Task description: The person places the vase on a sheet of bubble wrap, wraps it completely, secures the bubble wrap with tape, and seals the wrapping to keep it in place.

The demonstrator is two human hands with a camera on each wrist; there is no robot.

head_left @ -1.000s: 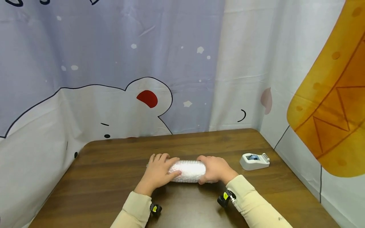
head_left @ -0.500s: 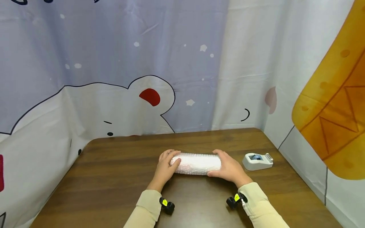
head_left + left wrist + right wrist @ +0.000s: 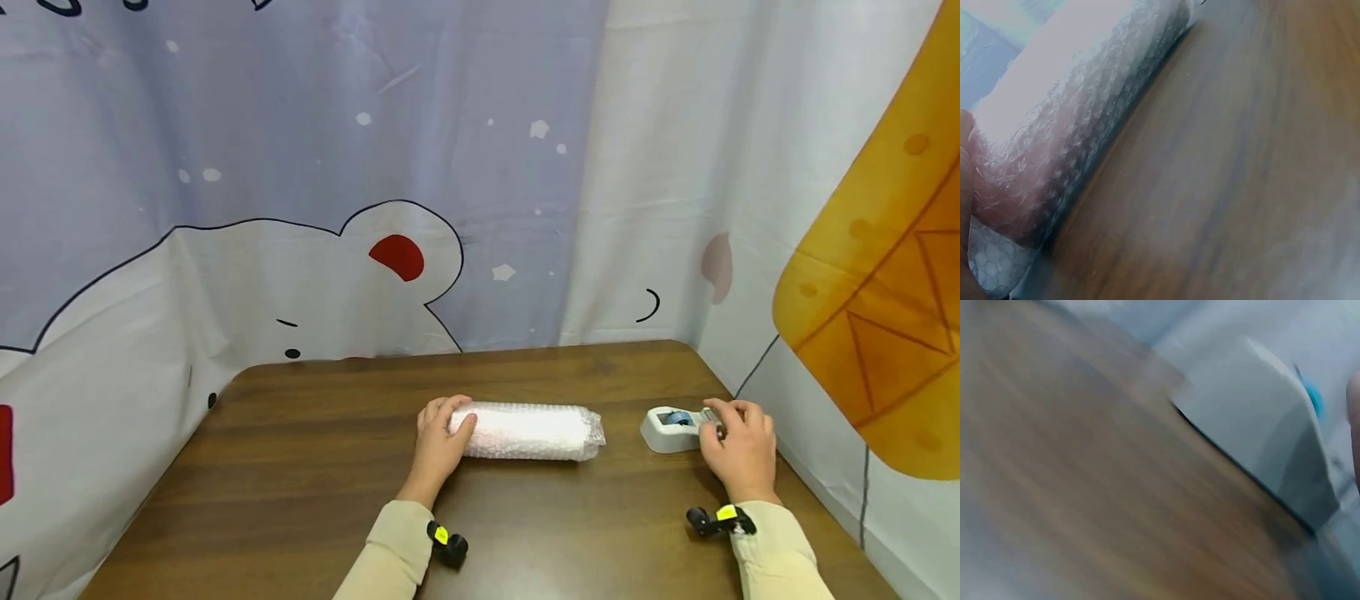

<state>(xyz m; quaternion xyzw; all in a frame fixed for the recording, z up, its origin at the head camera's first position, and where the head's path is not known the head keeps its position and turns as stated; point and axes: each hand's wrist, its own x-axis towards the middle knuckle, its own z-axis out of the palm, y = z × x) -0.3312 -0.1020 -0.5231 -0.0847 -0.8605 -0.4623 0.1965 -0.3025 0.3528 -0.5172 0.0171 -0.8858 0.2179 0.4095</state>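
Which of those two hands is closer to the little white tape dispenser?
The right hand, reaching over one end of the tape dispenser. The left hand is farther away, holding the bubble-wrapped roll.

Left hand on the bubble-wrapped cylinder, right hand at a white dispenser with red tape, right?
Not quite: the tape is blue, not red, as the head view shows. The left hand is on the bubble-wrapped cylinder and the right hand at the white tape dispenser.

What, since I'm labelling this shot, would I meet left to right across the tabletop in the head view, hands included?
Bare left hand, white cylindrical bubble-wrapped roll, low white plastic tape dispenser, bare right hand.
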